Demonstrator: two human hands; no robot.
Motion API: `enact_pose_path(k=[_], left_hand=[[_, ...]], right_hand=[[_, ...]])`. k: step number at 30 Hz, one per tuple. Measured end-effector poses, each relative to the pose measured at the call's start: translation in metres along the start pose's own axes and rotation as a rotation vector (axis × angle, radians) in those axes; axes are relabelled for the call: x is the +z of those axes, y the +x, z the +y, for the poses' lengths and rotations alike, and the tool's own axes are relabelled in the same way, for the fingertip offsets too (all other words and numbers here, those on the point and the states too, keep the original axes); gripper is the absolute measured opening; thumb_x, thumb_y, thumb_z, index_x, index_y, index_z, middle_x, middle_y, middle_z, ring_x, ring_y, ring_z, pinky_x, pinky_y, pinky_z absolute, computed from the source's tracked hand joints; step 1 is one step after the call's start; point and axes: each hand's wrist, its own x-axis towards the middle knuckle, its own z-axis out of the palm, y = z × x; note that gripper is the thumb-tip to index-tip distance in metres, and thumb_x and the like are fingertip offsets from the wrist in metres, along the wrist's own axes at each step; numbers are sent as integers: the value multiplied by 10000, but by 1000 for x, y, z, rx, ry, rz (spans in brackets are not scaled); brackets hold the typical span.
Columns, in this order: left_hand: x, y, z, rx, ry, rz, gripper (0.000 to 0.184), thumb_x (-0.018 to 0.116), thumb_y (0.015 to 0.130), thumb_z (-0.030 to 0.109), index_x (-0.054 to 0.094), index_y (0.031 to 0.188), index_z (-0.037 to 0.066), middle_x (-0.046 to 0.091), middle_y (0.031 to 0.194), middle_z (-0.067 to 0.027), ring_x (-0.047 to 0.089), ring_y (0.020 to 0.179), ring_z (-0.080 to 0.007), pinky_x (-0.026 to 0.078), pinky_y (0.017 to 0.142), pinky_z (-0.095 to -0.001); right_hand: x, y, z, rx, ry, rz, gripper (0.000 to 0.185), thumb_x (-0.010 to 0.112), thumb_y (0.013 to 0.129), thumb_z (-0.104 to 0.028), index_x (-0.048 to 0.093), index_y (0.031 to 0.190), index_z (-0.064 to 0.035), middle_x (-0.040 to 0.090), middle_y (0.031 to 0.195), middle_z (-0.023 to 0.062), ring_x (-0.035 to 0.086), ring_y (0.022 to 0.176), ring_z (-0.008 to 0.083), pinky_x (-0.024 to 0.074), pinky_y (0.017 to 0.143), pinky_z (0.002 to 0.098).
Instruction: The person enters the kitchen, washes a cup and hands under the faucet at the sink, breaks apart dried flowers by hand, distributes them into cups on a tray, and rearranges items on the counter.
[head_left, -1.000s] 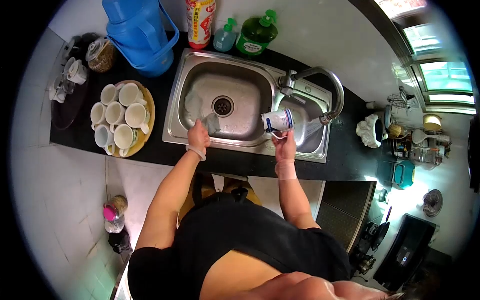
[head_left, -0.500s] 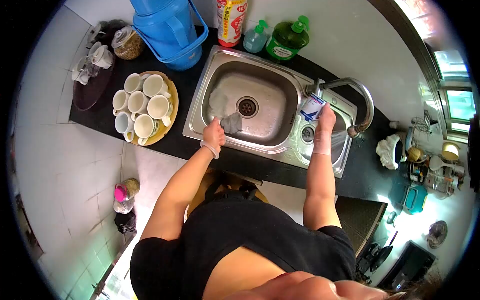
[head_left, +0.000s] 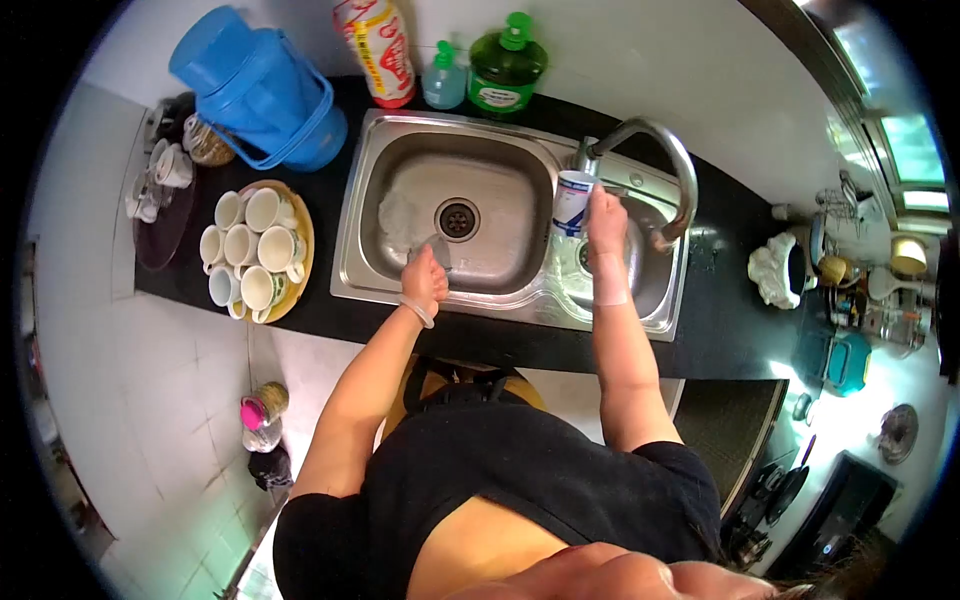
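Note:
My right hand [head_left: 606, 222] grips a white mug [head_left: 572, 205] with blue and red print, above the divider beside the small basin [head_left: 655, 300]. The mug's rim faces away from me, and my fingers hide its right side. My left hand [head_left: 427, 278] is closed on a grey cloth [head_left: 441, 252] at the front of the large basin [head_left: 510, 185]. Some whitish suds [head_left: 397, 215] lie along that basin's left side. The curved faucet [head_left: 685, 150] hangs over the small basin, to the right of my right hand.
Several white mugs [head_left: 240, 243] stand on a round yellow tray [head_left: 298, 215] to the left. Behind the sink are a blue thermos jug [head_left: 265, 105], a red-and-white bottle [head_left: 378, 55], a small pump bottle [head_left: 443, 82] and a green detergent bottle [head_left: 505, 70]. A white pot [head_left: 772, 275] sits at right.
The view has shifted. My right hand has moved the mug left, away from the faucet, and turned it more upright. The cloth shows less beyond my left hand.

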Motion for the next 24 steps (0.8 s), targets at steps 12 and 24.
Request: enact_pose_path(k=[12,24], left_hand=[[31,-7,-10,-45,117,-27,453,436,890,400,239,540,189,225,483,43,203,378,-77,140,331,-214],[8,-6,-19,-1,77,-12,406,430,895,391,251,586,197,242,488,66,209,377,-61,148,317,-212]], right_hand=[[-18,-89,54,250,601,-221,287,483,897,-209,593,885,56,597,893,107,545,821,158,424,744,260],[1,-145,105,1111,1992,-254,291,411,879,-91,445,1138,39,506,1107,186,506,1012,304,425,904,422]])
